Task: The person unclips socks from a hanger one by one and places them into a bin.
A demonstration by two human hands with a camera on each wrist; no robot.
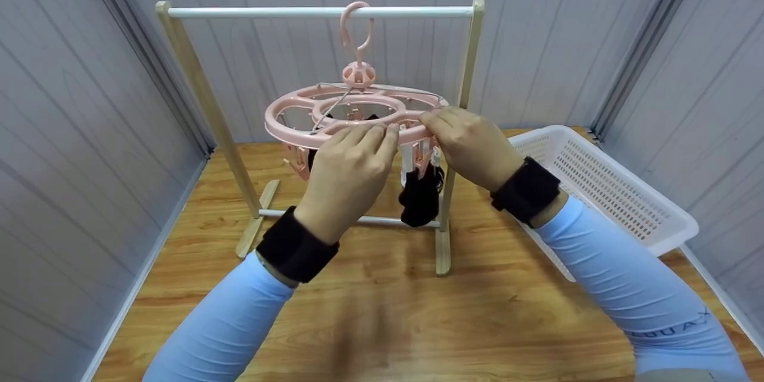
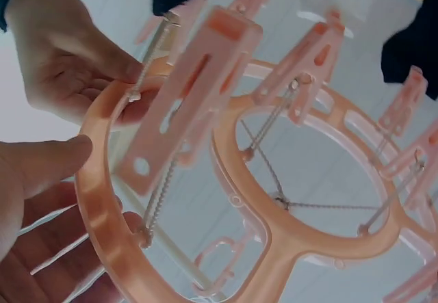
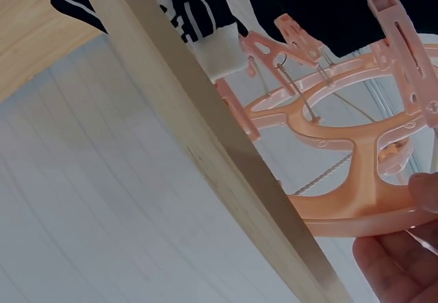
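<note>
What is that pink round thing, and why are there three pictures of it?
The pink round thing is a clip hanger for drying small clothes. Its hook hangs on the white bar of a wooden rack, which stands on a wooden table. A dark sock hangs from one of its clips.

The big picture comes from a camera on the person's head, looking down at both hands. The left hand and the right hand both grip the front rim of the hanger. A white basket sits on the table to the right.

The other two pictures come from small cameras on each wrist. They look up from below, so you see the ring and its clips very close.
</note>
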